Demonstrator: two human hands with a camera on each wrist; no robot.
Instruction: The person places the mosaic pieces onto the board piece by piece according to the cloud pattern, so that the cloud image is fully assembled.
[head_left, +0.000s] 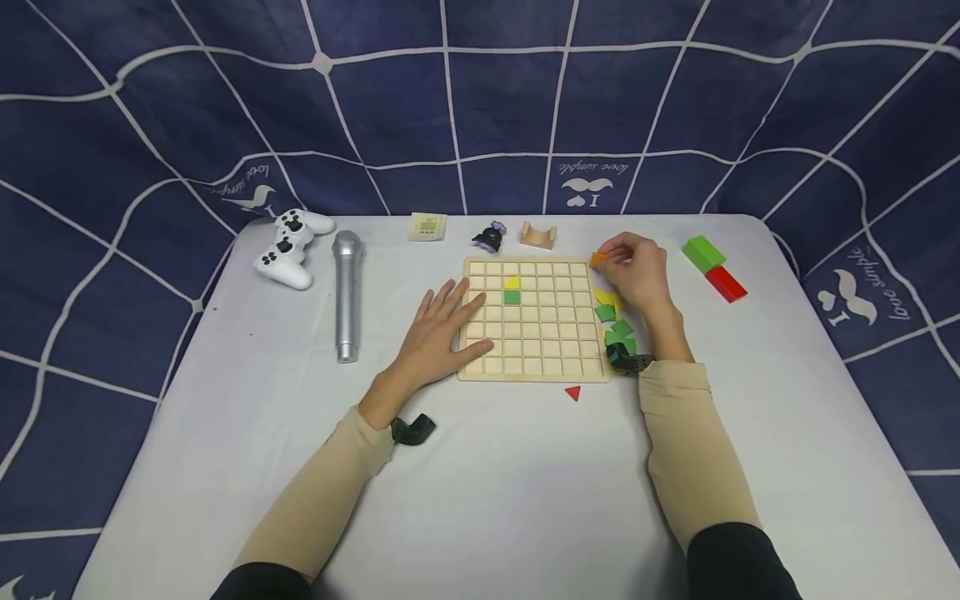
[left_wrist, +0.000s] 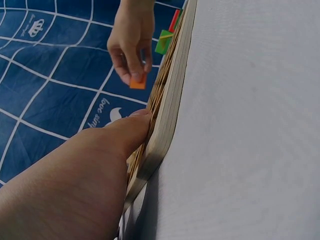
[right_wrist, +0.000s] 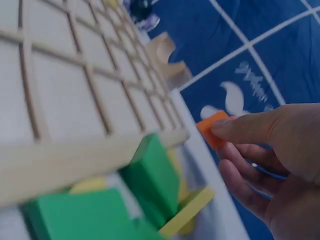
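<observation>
My right hand point(head_left: 636, 268) pinches a small orange tile point(right_wrist: 214, 129) between thumb and fingers, near the far right corner of a wooden grid board point(head_left: 555, 374). The left hand point(head_left: 442, 337) lies spread over the board's left edge, its thumb point(left_wrist: 141, 116) on the near part. On the grid sit a yellow tile point(head_left: 512, 282) and, just below it, a green tile point(head_left: 512, 297). Loose green tiles point(head_left: 605, 313) and yellow tiles point(head_left: 604, 297) lie along the board's right side, partly hidden under the right wrist. A red triangle point(head_left: 573, 392) lies off the near edge.
Left of the board are a silver microphone point(head_left: 347, 292) and a white game controller point(head_left: 288, 250). Behind it stand a patterned card point(head_left: 427, 227), a small dark figure point(head_left: 491, 237) and a wooden holder point(head_left: 538, 236). Green point(head_left: 703, 253) and red blocks point(head_left: 726, 284) lie to the right.
</observation>
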